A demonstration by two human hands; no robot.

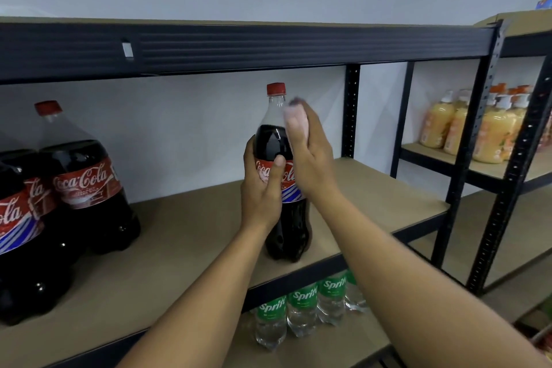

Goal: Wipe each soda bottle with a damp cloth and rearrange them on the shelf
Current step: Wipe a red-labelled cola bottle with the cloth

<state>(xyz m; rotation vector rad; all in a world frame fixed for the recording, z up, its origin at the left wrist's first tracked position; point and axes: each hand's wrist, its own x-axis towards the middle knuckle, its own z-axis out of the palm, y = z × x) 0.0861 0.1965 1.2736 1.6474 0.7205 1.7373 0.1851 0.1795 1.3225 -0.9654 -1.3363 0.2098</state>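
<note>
Our forearms (pixel 209 293) reach up to the cola bottle (pixel 288 230), which stands upright near the front edge of the shelf (pixel 179 248). Our left hand (pixel 263 188) wraps the label, thumb across the front, probably to steady the bottle against the rubbing. Our right hand (pixel 310 155) lies with fingers nearly straight, pressing the pale cloth (pixel 294 119) to the bottle's shoulder just under the red cap; we cannot see its thumb. More cola bottles (pixel 86 188) are grouped well to the left, and clear soda bottles (pixel 301 308) stand on the shelf below.
</note>
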